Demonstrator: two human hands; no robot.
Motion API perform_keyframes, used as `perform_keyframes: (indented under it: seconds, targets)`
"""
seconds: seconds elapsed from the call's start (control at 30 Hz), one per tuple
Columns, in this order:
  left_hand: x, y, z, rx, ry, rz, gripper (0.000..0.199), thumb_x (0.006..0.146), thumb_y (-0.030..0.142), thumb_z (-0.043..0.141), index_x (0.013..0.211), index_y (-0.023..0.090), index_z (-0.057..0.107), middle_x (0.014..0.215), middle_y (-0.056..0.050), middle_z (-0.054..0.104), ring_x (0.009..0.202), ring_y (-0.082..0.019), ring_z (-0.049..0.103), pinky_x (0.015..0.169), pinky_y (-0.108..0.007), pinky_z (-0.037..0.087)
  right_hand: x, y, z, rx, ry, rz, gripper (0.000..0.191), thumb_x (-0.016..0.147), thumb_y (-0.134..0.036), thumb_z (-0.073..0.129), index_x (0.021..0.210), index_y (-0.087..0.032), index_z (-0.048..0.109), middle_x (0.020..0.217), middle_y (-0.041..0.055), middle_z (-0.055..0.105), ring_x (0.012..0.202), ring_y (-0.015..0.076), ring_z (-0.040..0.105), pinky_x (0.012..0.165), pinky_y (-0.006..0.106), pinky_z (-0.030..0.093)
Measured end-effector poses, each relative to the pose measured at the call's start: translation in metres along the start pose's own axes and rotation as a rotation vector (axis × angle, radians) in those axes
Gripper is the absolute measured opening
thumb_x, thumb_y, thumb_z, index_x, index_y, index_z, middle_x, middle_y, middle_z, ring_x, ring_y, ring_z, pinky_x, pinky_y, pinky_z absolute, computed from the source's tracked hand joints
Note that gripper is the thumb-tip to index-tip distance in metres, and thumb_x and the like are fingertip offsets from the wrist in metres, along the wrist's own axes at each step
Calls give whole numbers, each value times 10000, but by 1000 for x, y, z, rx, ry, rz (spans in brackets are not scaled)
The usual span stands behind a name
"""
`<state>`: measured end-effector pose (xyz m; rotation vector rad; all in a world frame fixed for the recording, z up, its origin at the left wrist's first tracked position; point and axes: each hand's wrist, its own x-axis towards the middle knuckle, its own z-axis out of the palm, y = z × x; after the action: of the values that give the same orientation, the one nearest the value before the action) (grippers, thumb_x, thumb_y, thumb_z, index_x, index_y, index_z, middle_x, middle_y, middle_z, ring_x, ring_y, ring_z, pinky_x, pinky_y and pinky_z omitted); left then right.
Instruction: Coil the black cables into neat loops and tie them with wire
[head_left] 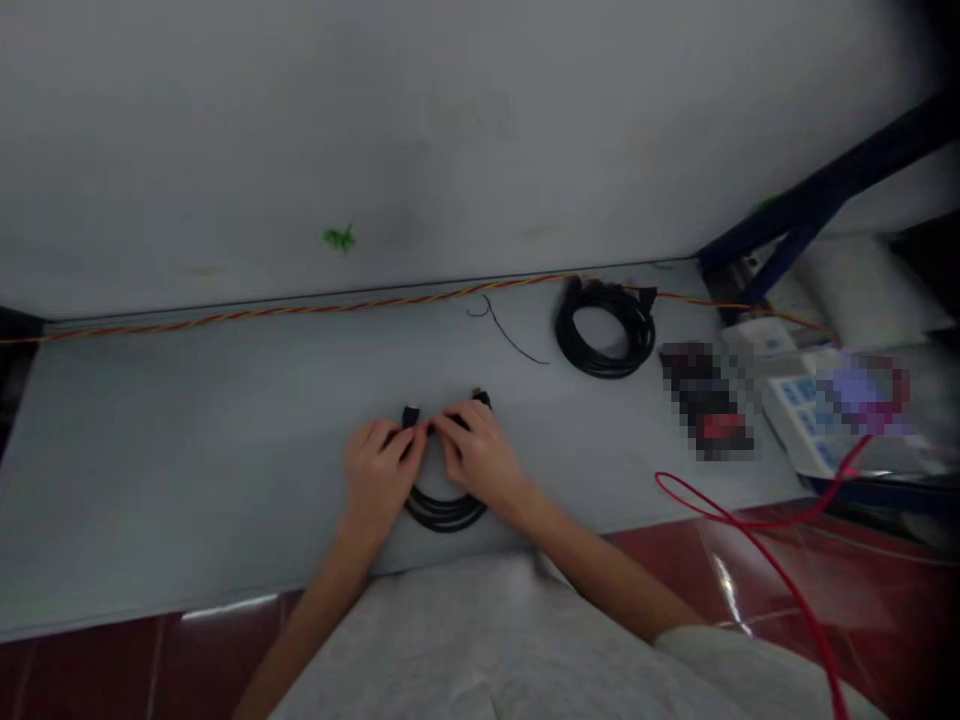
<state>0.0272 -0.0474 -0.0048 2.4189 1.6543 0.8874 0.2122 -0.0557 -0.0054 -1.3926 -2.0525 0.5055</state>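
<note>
A coiled black cable (448, 514) lies on the grey table near its front edge, with a plug showing at the top on either side. My left hand (381, 468) is closed on the left upper part of the coil, just below one plug (410, 415). On the other side my right hand (480, 455) grips the upper right of the coil, under the second plug (481, 397). The fingertips of both hands come together at the top of the loop. Whatever lies between those fingertips is too small and hidden to make out.
Another coiled black cable (606, 330) rests at the back right, beside a thin black wire (517, 345). A twisted red-yellow wire (300, 309) runs along the wall. Right of these are a blurred dark object (705, 400), a white device (799, 405) and a red cord (780, 565).
</note>
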Motion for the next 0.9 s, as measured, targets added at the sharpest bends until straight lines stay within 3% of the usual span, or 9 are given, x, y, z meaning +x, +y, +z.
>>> perform_keyframes:
  seconds: [0.13, 0.23, 0.33, 0.43, 0.53, 0.7, 0.8, 0.9]
  targets:
    - [2, 6, -1, 1, 11, -25, 220, 1005, 322, 649, 858, 206, 766, 874, -70, 679, 832, -197, 626, 782, -338, 518, -1, 2, 2, -28, -15, -20, 365, 900, -26, 527, 1164, -184, 724, 1093, 129, 668, 1040, 280, 585, 983, 463, 528]
    - [6, 18, 1, -33, -7, -53, 192, 1014, 279, 615, 914, 181, 747, 994, -109, 678, 954, -232, 635, 869, -378, 543, -2, 3, 4, -7, 14, -18, 435, 884, -22, 500, 1246, -160, 696, 1083, 140, 678, 1018, 285, 595, 962, 470, 544]
    - [11, 29, 6, -91, -40, -12, 167, 1015, 198, 572, 1082, 166, 722, 1096, -128, 684, 1046, -258, 623, 964, -423, 543, -2, 5, 7, 91, 88, 49, 558, 898, -55, 466, 1442, -141, 556, 1089, 147, 686, 1032, 284, 623, 1005, 488, 547]
    - [16, 37, 9, -73, -128, 53, 224, 1016, 175, 537, 1179, 172, 691, 1067, -118, 690, 1025, -274, 614, 960, -450, 537, -1, 9, 8, 301, 150, 172, 638, 901, -81, 434, 1534, -137, 381, 1086, 127, 690, 1010, 255, 666, 995, 469, 577]
    - [22, 41, 9, -8, -253, 62, 234, 990, 152, 530, 1158, 168, 692, 1017, -118, 672, 972, -289, 605, 896, -459, 527, -1, 15, 9, 400, 192, 221, 583, 937, -129, 403, 1512, -107, 313, 1148, 158, 645, 999, 245, 675, 926, 454, 617]
    - [28, 48, 9, 69, -355, 83, 181, 930, 123, 552, 1027, 159, 701, 1001, -133, 661, 937, -307, 593, 843, -465, 507, 1, 13, 12, 360, 233, 254, 441, 1024, -234, 403, 1451, -128, 371, 1133, 172, 636, 970, 255, 675, 888, 464, 616]
    - [28, 50, 14, 5, -331, 88, 168, 931, 126, 557, 998, 157, 708, 981, -127, 660, 940, -294, 589, 882, -450, 512, 2, 9, 11, 350, 268, 284, 401, 1059, -292, 398, 1426, -130, 385, 1113, 157, 650, 954, 247, 679, 885, 450, 601]
    - [24, 47, 18, -105, -254, 69, 215, 981, 183, 552, 1115, 170, 720, 1043, -119, 664, 1003, -281, 589, 943, -447, 514, 5, 12, 8, 397, 357, 318, 361, 1087, -339, 349, 1393, -153, 383, 1097, 136, 630, 909, 217, 666, 834, 394, 595]
